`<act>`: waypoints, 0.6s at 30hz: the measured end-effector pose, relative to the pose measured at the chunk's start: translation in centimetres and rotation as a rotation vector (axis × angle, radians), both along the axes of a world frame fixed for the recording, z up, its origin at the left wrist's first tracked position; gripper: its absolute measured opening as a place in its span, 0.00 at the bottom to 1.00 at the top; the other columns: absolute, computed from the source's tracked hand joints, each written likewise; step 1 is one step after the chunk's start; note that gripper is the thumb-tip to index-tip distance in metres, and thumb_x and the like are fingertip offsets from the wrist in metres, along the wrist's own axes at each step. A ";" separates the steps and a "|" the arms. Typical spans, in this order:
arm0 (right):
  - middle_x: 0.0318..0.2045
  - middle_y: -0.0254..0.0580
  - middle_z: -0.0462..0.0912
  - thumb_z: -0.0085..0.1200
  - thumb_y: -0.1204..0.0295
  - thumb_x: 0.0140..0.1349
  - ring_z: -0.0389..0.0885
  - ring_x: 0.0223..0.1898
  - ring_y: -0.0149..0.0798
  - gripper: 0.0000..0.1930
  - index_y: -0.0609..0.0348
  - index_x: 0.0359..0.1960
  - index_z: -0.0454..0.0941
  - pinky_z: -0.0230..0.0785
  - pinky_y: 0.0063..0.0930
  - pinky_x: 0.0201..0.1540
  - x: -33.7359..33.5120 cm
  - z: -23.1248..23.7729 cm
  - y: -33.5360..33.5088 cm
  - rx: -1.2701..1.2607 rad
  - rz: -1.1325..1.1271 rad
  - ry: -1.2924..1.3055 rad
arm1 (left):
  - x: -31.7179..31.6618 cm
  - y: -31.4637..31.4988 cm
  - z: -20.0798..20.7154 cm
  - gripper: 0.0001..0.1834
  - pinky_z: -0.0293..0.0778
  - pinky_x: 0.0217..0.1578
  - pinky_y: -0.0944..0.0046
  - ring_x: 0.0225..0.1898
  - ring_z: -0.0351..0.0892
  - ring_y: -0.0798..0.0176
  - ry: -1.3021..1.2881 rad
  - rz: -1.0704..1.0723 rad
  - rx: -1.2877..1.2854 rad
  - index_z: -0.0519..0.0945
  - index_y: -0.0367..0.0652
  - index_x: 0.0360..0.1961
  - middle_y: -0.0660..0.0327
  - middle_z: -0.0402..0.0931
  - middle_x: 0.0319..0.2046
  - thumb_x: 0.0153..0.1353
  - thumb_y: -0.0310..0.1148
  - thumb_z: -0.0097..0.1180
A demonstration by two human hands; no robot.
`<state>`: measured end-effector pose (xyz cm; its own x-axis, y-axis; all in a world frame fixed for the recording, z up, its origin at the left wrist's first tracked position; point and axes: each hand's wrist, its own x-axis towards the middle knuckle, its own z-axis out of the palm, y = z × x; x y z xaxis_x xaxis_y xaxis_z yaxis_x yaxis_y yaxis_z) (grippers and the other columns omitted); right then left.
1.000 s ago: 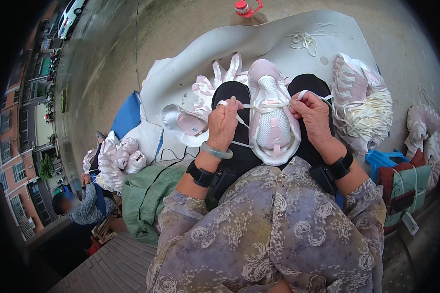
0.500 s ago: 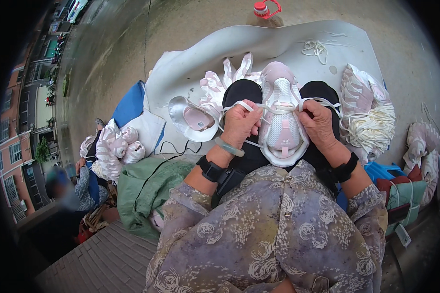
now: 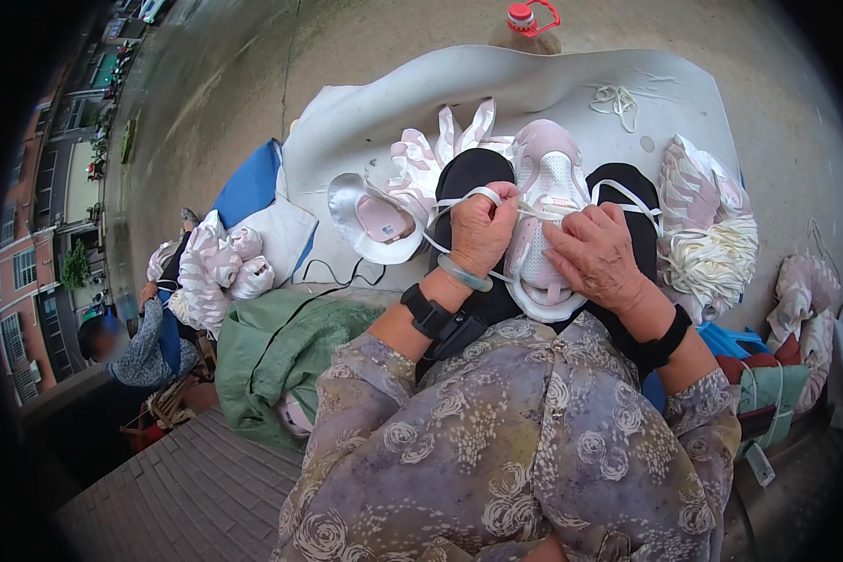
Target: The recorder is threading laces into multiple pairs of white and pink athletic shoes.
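A pink and white sneaker (image 3: 545,161) lies between my black-clad knees, its toe pointing away from me. My left hand (image 3: 483,229) is closed in a pinch on a white shoelace (image 3: 451,202) at the shoe's left side. My right hand (image 3: 601,251) bends over the tongue and right side of the shoe, covering part of the lacing. Its fingers are drawn together at the lace crossing; the fingertips are partly hidden. Another stretch of white lace loops from beside this hand across my right knee.
Bundles of pink and white shoe parts (image 3: 702,187) lie on a pale sheet (image 3: 365,117), with a white-rimmed piece (image 3: 375,220) left of my knee. A green sack (image 3: 281,347) rests at left. Beyond the sheet stands a red-capped jug (image 3: 526,33). Another person (image 3: 159,347) sits far left.
My right hand has moved left, from the shoe's right edge onto its tongue and lacing. My left hand keeps its pinch on the lace. The whole view has shifted slightly.
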<state>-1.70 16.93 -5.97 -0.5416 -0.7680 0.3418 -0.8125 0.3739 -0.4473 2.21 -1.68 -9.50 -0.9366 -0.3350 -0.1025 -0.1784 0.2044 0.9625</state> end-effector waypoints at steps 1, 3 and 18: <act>0.26 0.33 0.69 0.57 0.66 0.46 0.68 0.31 0.35 0.14 0.53 0.36 0.74 0.56 0.34 0.39 0.0 -0.1 -0.1 0.036 -0.027 0.054 | 0.0 0.2 -0.1 0.05 0.66 0.20 0.73 0.18 0.70 0.76 0.008 -0.026 -0.039 0.78 0.37 0.29 0.66 0.73 0.16 0.52 0.26 0.52; 0.26 0.33 0.69 0.57 0.66 0.46 0.68 0.30 0.36 0.15 0.53 0.38 0.74 0.57 0.34 0.38 0.1 -0.3 -0.3 0.072 -0.052 0.103 | 0.0 0.3 0.3 0.06 0.67 0.21 0.72 0.19 0.70 0.76 0.001 -0.076 -0.074 0.79 0.37 0.30 0.65 0.73 0.16 0.52 0.26 0.53; 0.25 0.36 0.70 0.56 0.67 0.47 0.69 0.30 0.38 0.18 0.57 0.42 0.73 0.56 0.34 0.37 0.1 -0.8 -0.5 -0.005 -0.157 0.015 | -0.3 1.1 0.6 0.09 0.68 0.23 0.70 0.19 0.72 0.72 0.110 -0.016 -0.161 0.77 0.37 0.34 0.61 0.75 0.18 0.49 0.25 0.54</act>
<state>-1.59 16.41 -6.80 -0.6502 -0.6724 0.3538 -0.7504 0.4951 -0.4380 1.89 -0.62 -8.92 -0.9445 -0.3238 0.0547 -0.0692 0.3590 0.9308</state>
